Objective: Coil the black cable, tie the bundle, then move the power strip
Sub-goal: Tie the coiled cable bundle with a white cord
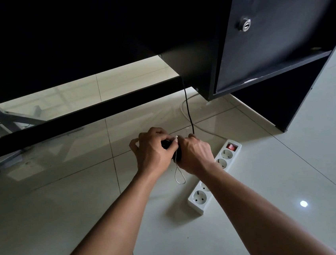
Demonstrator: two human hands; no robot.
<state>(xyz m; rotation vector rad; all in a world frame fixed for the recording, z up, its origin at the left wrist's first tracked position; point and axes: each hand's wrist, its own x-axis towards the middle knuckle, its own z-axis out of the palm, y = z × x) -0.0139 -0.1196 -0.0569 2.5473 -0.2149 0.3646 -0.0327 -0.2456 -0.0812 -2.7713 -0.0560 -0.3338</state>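
Note:
Both hands meet above the floor tiles around a small coiled bundle of black cable, mostly hidden between them. My left hand grips the bundle and pinches a thin white tie, whose loop hangs down below the hands. My right hand holds the bundle's right side with curled fingers. One black strand runs from the bundle up behind the desk. The white power strip with a red switch lies on the floor, partly under my right wrist.
A black desk fills the top, with a crossbar and a cabinet with a lock on the right, its side panel reaching the floor. A white cord curves from the strip toward the cabinet. Glossy pale tiles spread around.

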